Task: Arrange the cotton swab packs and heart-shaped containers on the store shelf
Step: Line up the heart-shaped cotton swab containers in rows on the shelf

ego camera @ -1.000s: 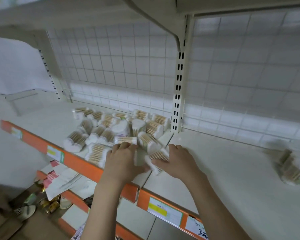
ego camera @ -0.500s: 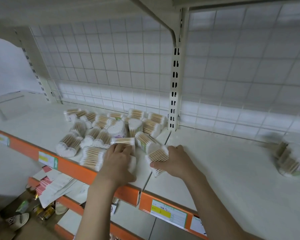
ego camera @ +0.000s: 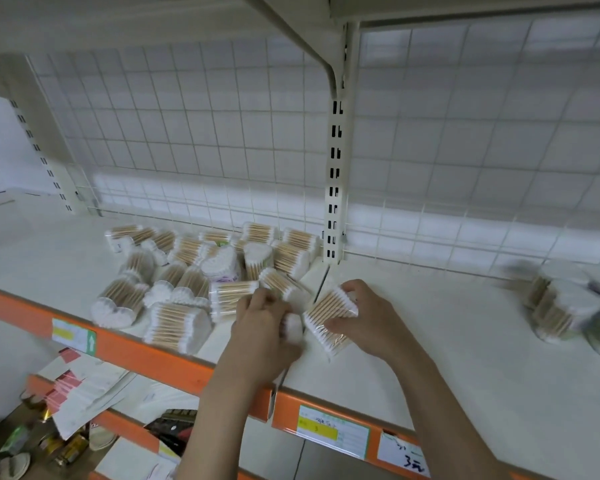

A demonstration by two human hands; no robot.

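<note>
**Both hands busy at the shelf seam**

Right now the right hand (ego camera: pixel 364 315) grips a cotton swab pack (ego camera: pixel 329 317), fingers curled over its far end and thumb under its near side, holding it tilted just above the white shelf (ego camera: pixel 430 341) by the seam between two shelf boards. Close beside it, the left hand (ego camera: pixel 262 327) has its fingers curled around a second pack (ego camera: pixel 293 327), of which only a white end shows past the knuckles.

Just beyond the left hand lies a loose heap of swab packs (ego camera: pixel 174 292), mixed with heart-shaped containers (ego camera: pixel 220 266), spreading back to the wire grid panel (ego camera: pixel 187 133). Well apart, at the far right, a blurred stack of containers (ego camera: pixel 565 303) sits on the same shelf. Orange price rails (ego camera: pixel 146 355) with labels run along the front edge; papers (ego camera: pixel 84 382) lie on the shelf below.
</note>
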